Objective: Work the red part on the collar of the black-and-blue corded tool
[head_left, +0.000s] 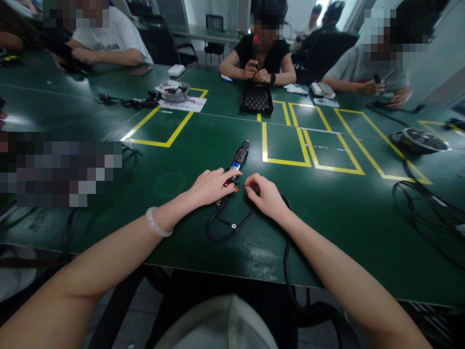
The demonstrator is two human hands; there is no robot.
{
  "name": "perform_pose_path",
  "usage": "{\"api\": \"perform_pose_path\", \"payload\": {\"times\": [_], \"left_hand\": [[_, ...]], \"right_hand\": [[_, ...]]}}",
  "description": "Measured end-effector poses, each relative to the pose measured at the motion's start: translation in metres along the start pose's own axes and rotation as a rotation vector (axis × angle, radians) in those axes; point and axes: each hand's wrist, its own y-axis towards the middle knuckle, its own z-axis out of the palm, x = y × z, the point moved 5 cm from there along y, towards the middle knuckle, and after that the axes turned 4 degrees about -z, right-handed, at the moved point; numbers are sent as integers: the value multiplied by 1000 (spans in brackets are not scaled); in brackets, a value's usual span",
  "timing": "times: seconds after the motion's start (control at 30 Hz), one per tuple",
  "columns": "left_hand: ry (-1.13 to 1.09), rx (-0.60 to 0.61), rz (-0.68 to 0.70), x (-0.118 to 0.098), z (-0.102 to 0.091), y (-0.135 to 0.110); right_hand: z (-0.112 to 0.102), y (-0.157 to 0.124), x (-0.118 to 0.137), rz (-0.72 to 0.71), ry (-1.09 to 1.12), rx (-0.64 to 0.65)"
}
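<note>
A black electric screwdriver (240,157) with a blue band lies on the green table (327,213), its tip pointing away from me. My left hand (209,186) rests palm down at its rear end, fingers stretched over the handle and touching it. My right hand (266,194) sits just to the right, thumb and forefinger pinched together near the tool's tail; what they pinch is too small to make out. A black cable (232,226) loops from the tool toward the table's front edge. A pale bangle (157,224) circles my left wrist.
Yellow tape rectangles (308,150) mark the tabletop. A black tray (256,100) lies in front of the person opposite. A metal bowl (173,91) on paper is at the far left, another bowl (421,139) and cables (425,203) at right. Several other people sit around the table.
</note>
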Motion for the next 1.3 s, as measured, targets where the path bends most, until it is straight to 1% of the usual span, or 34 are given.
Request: {"api": "perform_pose_path", "payload": {"times": [0.1,0.23,0.33,0.5,0.77,0.9,1.03,1.13,1.3], "left_hand": [[26,-9,-7,10,-1,-1],[67,-23,-2,23,-3,-3],[78,-31,-24,36,-3,-5],[80,-38,-90,67,-4,-3],[89,-20,-249,119,-11,0],[74,-24,-297,141,-14,3],[48,-30,-321,159,-16,9],[59,3,-327,169,-16,13],[75,71,-251,182,-12,19]], "right_hand": [[-4,1,0,-16,-3,-31],[-6,1,-1,-19,-4,-39],[-5,1,-1,-29,-3,-38],[-4,0,-4,-38,5,-44],[-4,0,-3,-47,-7,-33],[-4,0,-3,-55,-17,-33],[-4,0,-3,-64,-25,-32],[-4,0,-4,-60,-16,-35],[-4,-1,-3,-63,5,-43]]}}
